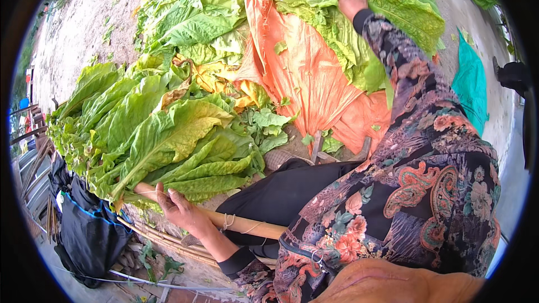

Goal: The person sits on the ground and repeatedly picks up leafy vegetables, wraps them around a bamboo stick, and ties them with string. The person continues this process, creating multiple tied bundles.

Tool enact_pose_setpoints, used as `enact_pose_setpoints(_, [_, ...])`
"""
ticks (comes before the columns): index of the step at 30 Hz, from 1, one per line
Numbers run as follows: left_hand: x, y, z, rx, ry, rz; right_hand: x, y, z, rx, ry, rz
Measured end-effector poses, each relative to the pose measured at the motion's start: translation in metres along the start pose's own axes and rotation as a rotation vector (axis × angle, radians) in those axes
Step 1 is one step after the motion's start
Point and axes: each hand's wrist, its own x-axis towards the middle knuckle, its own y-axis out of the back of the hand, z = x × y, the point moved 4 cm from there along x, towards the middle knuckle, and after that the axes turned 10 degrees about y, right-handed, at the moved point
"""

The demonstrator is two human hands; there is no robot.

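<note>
Large green tobacco leaves (163, 134), some yellowing, hang in a thick row along the far end of a pale wooden pole (247, 224). My left hand (185, 213) grips this pole just short of the leaves, and thin white string is wound round it on both sides of the hand. The pole's near end reaches my jacket. My right hand (352, 0) is stretched far forward onto a heap of loose tobacco leaves (398, 0). Its fingers are closed by a pale, blurred leaf stalk; the fingertips are partly hidden.
An orange woven sheet (303, 73) lies beneath the heaps, with another leaf pile (196, 11) left of it. A teal sheet (470, 84) is at the right. At lower left are a black bag (90, 235) and thin bamboo poles (168, 241). Black trousers cover my leg (275, 191).
</note>
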Motion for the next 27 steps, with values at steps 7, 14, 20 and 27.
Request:
enact_pose_setpoints(7, [0.010,-0.009,-0.001,0.011,-0.027,-0.014,0.041,-0.061,0.142,0.096,-0.319,-0.523])
enact_pose_setpoints(14, [0.004,-0.020,0.012,-0.036,0.028,-0.072,0.003,0.001,0.094,-0.121,-0.251,-0.272])
enact_pose_setpoints(20, [0.012,-0.011,-0.003,-0.125,0.000,-0.011,0.005,0.166,-0.050,0.281,0.356,0.382])
enact_pose_setpoints(27, [0.013,-0.008,0.000,-0.445,0.087,-0.326,-0.012,0.255,-0.307,0.710,0.791,0.532])
